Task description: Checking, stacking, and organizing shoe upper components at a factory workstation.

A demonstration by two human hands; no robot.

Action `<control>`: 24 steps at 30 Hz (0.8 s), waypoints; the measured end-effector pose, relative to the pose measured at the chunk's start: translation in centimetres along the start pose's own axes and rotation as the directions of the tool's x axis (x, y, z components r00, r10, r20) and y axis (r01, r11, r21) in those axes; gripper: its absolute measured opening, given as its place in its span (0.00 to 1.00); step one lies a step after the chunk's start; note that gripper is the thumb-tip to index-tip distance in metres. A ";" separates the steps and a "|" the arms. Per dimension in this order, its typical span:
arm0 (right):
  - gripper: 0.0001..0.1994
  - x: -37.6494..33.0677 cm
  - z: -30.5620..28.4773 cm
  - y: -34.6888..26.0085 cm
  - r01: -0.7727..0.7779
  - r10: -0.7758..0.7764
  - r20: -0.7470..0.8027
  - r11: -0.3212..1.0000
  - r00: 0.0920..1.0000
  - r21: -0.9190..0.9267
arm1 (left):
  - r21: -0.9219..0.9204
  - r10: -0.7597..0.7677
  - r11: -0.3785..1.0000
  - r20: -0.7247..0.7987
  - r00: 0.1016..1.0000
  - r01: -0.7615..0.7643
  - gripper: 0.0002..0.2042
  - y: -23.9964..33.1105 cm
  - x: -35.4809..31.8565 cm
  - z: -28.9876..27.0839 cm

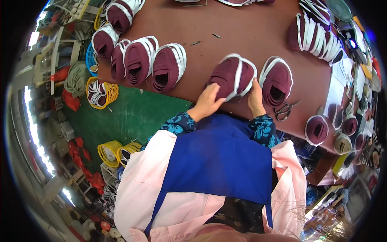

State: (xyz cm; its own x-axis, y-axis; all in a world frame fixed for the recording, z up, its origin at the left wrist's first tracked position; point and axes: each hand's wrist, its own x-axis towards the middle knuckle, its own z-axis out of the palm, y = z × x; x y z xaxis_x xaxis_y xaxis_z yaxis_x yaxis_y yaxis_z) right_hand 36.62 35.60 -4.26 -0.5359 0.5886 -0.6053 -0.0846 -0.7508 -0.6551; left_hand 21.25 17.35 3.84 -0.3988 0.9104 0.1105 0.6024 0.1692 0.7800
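Note:
Two maroon shoe uppers with white edging (227, 74) sit side by side between my hands at the table's near edge. My left hand (209, 103) grips the near left end, its thumb and fingers closed on the fabric. My right hand (255, 99) holds the right side, fingertips at the white edge and partly hidden behind it. Just right of it lies a nested set of maroon uppers (277, 80), opening toward me. A pair of scissors (284, 111) with dark handles rests below that set.
Several nested maroon uppers (168, 66) line the left of the brown table (238, 36). A long row of uppers (316, 42) lies at the far right. Rolled pieces (317, 130) stand at the right edge. Yellow baskets (108, 95) sit on the green floor (133, 117).

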 end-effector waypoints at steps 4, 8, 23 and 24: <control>0.20 -2.2 4.9 -0.8 0.083 -0.085 0.040 0.996 0.996 0.043 | -0.172 -0.310 0.927 0.153 0.938 0.335 0.26 1.3 0.2 -0.5; 0.23 -3.2 6.4 -1.4 -0.051 0.053 0.081 0.998 0.995 -0.030 | -0.549 -0.461 0.679 0.197 0.865 0.487 0.23 0.7 -0.2 -1.9; 0.09 -3.0 -0.2 -0.1 0.065 -0.082 0.005 0.750 0.997 -0.658 | 0.540 -0.235 0.734 -0.367 0.900 0.412 0.13 -10.2 -5.8 -10.1; 0.08 -3.9 0.6 -0.8 0.318 -0.359 0.124 0.551 0.925 -0.772 | 0.510 -0.182 0.789 -0.338 0.923 0.342 0.13 -10.6 -5.5 -10.1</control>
State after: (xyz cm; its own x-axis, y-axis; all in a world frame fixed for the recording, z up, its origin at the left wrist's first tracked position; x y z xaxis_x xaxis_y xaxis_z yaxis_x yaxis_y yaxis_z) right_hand 38.22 33.74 -1.08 -0.5696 0.7769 -0.2684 0.4312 0.0045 -0.9022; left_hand 10.08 6.76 1.14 -0.7115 0.6823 0.1682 0.6916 0.6376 0.3393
